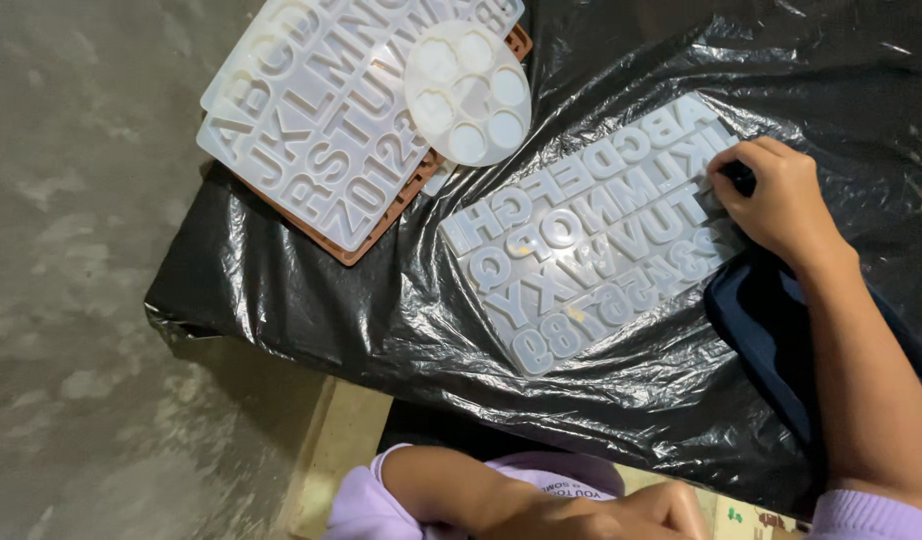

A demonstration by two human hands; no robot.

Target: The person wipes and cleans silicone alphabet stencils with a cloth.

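Note:
A translucent white silicone mould (581, 235) with rows of letter and number cavities lies on a black plastic sheet (311, 300). My right hand (771, 195) rests on the mould's upper right corner, fingers curled around a dark blue cloth (766, 320). The cloth trails down under my wrist and forearm. My left hand (601, 515) lies low at the bottom edge of the view, off the sheet and partly cut off. Its lilac sleeve (366, 505) is pushed up the forearm, and I cannot make out its fingers or anything in them.
At the top left a stack of similar white letter moulds (311, 130) sits on a brown mould (381, 235). A round white mould (468, 92) with circular cavities lies on top. Grey concrete floor (71, 300) lies to the left. A pale wooden edge (331, 440) shows below the sheet.

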